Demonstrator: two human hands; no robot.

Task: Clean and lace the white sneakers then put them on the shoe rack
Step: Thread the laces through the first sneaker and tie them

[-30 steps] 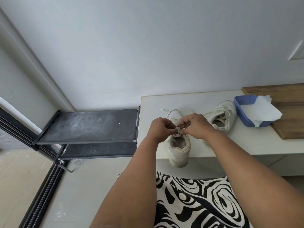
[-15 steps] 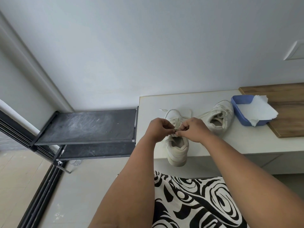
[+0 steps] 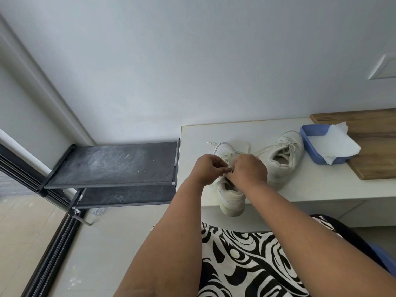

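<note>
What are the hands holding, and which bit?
Both hands, left and right, pinch the white lace over the nearer white sneaker's tongue.

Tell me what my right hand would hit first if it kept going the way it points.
Probably your left hand: the right hand points leftward at it across the lace, nearly touching.

blue tray [image 3: 306, 133] holding white paper [image 3: 334, 144], wooden board [image 3: 377, 142], white bench [image 3: 321, 185]
</note>
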